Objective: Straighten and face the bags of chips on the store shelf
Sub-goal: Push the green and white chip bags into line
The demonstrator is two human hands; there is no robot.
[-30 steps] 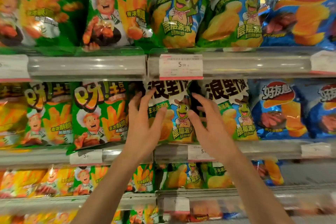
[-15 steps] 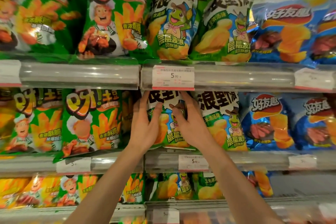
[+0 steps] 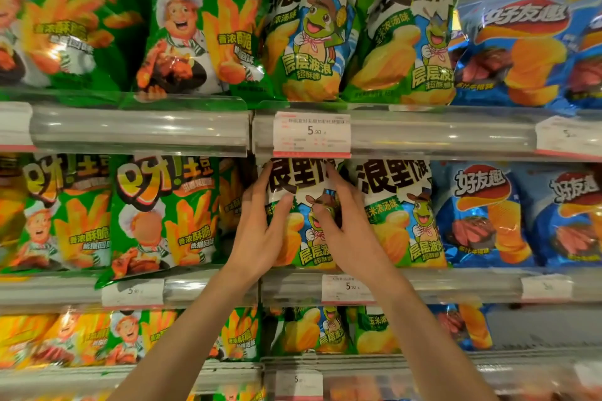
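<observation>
On the middle shelf a green and white frog chip bag [image 3: 304, 247] stands upright, facing front. My left hand [image 3: 260, 231] holds its left edge, fingers in the dark gap beside it and thumb on the front. From the other side my right hand [image 3: 343, 231] holds the bag's right half, thumb over the frog's face and fingers up along the top right edge. A twin frog bag [image 3: 404, 215] touches it on the right. Green chef chip bags [image 3: 163, 215] stand to the left, one hanging over the shelf lip.
Blue chip bags [image 3: 482, 212] fill the right of the middle shelf. The upper shelf carries chef bags [image 3: 198, 29], frog bags [image 3: 309, 36] and blue bags [image 3: 524, 45]. Clear shelf rails with price tags [image 3: 312, 133] run under each row. More bags sit on the lower shelf [image 3: 312, 332].
Both hands have slid higher up the frog bag and closer together. The right hand has moved from the bag's right edge onto its upper front. The view has tilted upward.
</observation>
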